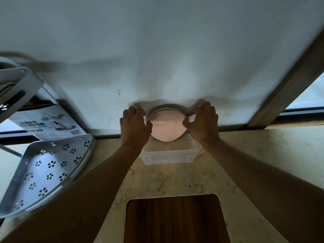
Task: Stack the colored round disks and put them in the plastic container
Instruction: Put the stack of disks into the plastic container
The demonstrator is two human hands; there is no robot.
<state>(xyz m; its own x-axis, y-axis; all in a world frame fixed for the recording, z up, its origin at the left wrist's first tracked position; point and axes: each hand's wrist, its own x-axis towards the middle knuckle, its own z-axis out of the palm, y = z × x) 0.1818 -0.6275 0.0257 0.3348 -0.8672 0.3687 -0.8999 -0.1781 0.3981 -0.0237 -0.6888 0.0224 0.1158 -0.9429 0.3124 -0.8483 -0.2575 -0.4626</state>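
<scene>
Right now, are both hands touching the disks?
Touching. The head view shows the left hand gripping the left rim of the disks and the right hand pinching the right rim, holding the stack above the container.

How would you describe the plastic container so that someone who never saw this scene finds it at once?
Start at the marble counter and follow it to the white wall behind. There, between the two forearms, stands the plastic container, right below the pink-faced stack of disks held by both hands. It is the only see-through box; the nearby perforated shelf is opaque grey.
</scene>
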